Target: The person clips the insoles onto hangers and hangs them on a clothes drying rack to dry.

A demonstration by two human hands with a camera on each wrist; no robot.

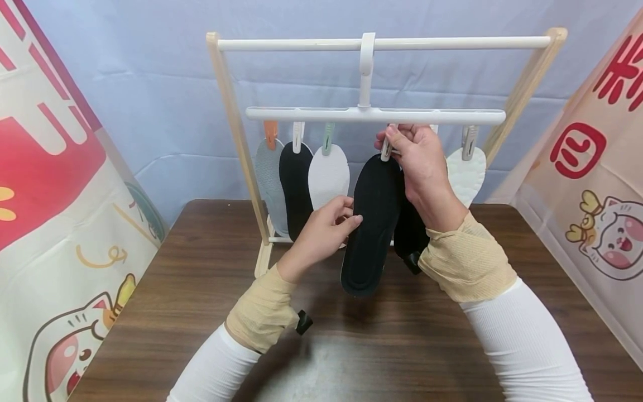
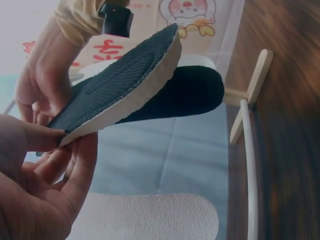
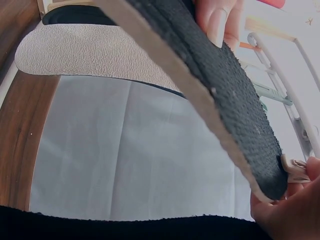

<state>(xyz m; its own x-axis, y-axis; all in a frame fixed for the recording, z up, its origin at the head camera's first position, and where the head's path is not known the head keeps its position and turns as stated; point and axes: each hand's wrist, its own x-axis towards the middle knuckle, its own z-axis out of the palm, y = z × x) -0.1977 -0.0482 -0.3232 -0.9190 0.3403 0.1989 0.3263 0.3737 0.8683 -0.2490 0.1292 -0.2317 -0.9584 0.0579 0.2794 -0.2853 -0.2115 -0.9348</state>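
Note:
A black insole [image 1: 374, 223] with a pale underside hangs tilted beneath the white hanger [image 1: 311, 115]. My left hand [image 1: 326, 226] pinches its left edge between thumb and fingers; the pale edge shows in the left wrist view. At the top, my right hand [image 1: 424, 162] grips a light grey clip [image 1: 385, 149], whose jaws meet the insole's tip. Another black insole [image 1: 409, 223] hangs just behind, partly covered by the right hand and wrist. To the left a white insole [image 1: 329, 173] hangs from a green clip [image 1: 328, 137].
A wooden rack [image 1: 236, 134] with a white top rail [image 1: 291, 44] carries the hanger. At left hang a grey insole [image 1: 268, 178] on an orange clip and a black insole [image 1: 293, 190]. A white insole [image 1: 469, 167] hangs far right. Below lies the brown table [image 1: 191, 312].

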